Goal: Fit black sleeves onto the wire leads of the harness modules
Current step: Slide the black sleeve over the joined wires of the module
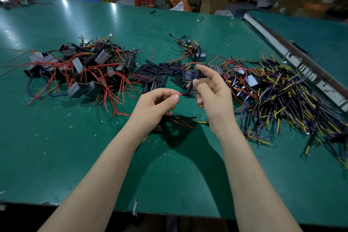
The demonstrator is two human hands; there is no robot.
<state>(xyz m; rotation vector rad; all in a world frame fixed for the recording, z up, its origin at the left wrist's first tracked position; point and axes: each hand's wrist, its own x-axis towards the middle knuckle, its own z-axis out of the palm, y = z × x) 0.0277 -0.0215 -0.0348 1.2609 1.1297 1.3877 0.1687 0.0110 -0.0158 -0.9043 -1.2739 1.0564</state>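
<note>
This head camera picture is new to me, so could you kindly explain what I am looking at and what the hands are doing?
The picture comes from a camera worn on a person's head, looking down at a green table. No machine is involved, only two bare hands. The left hand pinches the tip of a red wire. The right hand holds a black sleeve at that tip. Behind lie loose sleeves, grey modules with red wires on the left, and a pile of black and yellow leads on the right.
</note>
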